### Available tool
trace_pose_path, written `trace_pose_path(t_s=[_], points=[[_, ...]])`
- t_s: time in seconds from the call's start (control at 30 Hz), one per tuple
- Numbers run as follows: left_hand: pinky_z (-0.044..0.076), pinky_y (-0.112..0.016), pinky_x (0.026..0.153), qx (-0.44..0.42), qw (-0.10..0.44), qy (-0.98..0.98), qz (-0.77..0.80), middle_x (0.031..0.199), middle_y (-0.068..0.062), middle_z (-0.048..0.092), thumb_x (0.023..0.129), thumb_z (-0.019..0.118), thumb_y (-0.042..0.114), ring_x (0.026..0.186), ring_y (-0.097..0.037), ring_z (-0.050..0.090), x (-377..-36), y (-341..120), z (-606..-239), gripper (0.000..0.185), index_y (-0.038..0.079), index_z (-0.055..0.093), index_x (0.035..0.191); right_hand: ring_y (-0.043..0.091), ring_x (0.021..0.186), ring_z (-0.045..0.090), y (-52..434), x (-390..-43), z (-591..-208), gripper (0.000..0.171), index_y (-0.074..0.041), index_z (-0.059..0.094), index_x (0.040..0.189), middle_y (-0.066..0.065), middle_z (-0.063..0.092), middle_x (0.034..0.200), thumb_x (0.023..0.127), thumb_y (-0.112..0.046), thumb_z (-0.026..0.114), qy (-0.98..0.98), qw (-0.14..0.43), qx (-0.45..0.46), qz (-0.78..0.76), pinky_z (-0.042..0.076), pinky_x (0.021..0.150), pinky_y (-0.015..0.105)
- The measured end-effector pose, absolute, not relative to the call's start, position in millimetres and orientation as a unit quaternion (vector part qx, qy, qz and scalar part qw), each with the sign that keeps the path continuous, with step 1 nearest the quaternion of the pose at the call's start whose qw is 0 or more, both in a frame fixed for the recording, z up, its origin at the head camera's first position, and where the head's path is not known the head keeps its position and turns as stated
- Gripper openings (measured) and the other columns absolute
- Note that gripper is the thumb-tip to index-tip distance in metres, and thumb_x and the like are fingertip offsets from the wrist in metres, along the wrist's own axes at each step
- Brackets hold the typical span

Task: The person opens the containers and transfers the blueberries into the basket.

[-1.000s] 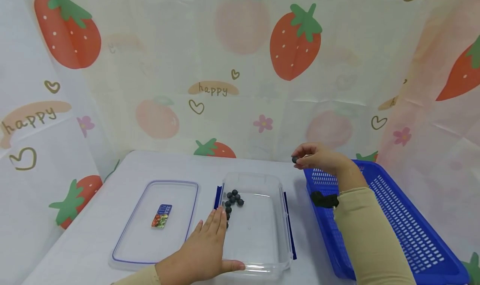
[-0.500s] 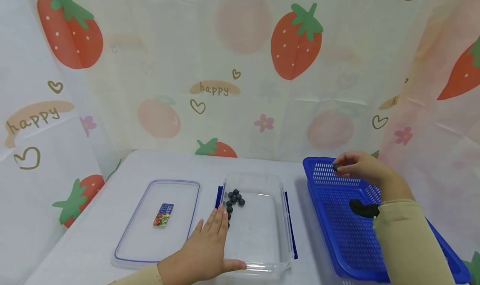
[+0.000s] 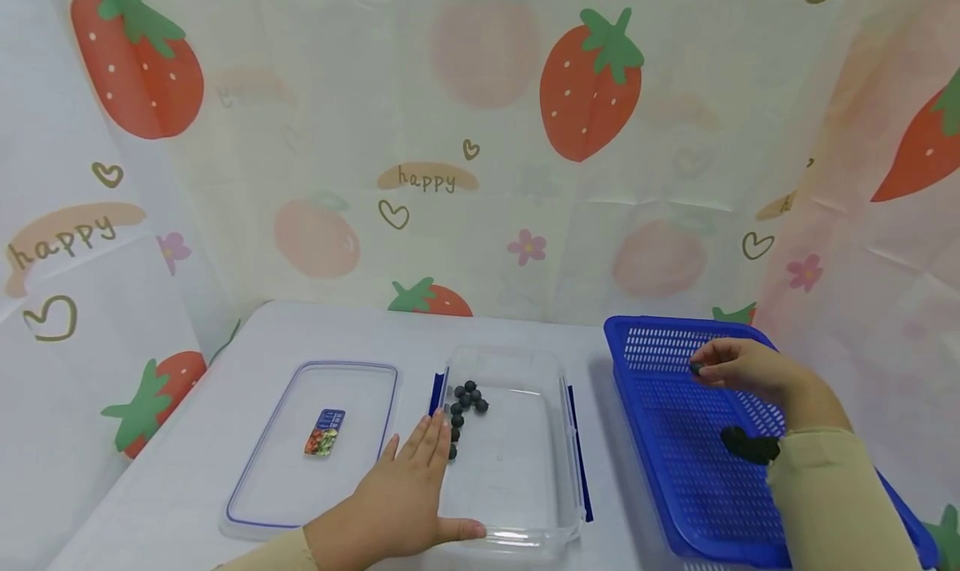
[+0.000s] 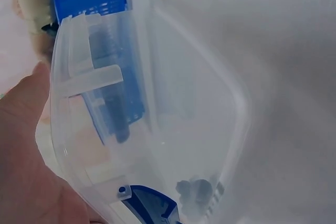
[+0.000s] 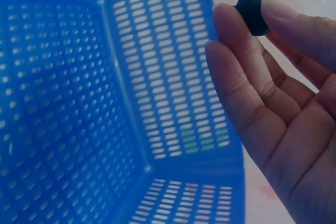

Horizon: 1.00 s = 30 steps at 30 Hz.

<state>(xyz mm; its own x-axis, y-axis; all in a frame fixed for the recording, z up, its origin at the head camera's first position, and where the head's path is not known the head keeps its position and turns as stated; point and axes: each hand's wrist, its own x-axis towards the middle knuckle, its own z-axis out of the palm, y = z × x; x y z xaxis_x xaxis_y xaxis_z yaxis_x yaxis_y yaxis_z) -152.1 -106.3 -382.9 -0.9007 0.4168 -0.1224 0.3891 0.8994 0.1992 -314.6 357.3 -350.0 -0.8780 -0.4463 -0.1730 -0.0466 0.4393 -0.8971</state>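
One ball (image 5: 253, 13) is pinched in the right hand (image 3: 759, 378) above the basket (image 3: 697, 479). The left hand (image 3: 396, 492) spreads straight-fingered against the box (image 3: 517, 471), at its near-left corner; other balls (image 3: 465, 400) hug its left edge. Desk (image 3: 602, 429) separates box from basket.

Seems a makeshift booth: screened far, left and right by strawberry-print sheets (image 3: 487, 212) lettered "happy", and fitted with a plain white table (image 3: 187, 471).
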Motion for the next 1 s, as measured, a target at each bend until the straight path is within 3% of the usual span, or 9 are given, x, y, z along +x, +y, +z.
trace_pose_path(t_s=[0.3, 1.0], points=[[0.019, -0.059, 0.103, 0.21, 0.079, 0.97, 0.09, 0.151, -0.018, 0.005, 0.065, 0.028, 0.088, 0.139, -0.032, 0.007, -156, -109, -387, 0.121, -0.002, 0.014, 0.145, 0.02, 0.091, 0.061, 367, -312, -365, 0.016, 0.007, 0.053, 0.102, 0.008, 0.057, 0.094, 0.089, -0.003, 0.055, 0.809, 0.228, -0.128, -0.526, 0.05, 0.083, 0.033], [0.019, -0.057, 0.104, 0.199, 0.084, 0.969, 0.115, 0.152, -0.017, 0.002, 0.065, 0.034, 0.086, 0.139, -0.031, 0.005, -157, -110, -392, 0.121, -0.002, 0.011, 0.145, 0.02, 0.094, 0.061, 385, -313, -381, 0.012, 0.002, 0.055, 0.101, 0.007, 0.056, 0.096, 0.092, -0.005, 0.052, 0.813, 0.238, -0.088, -0.524, 0.047, 0.087, 0.04]])
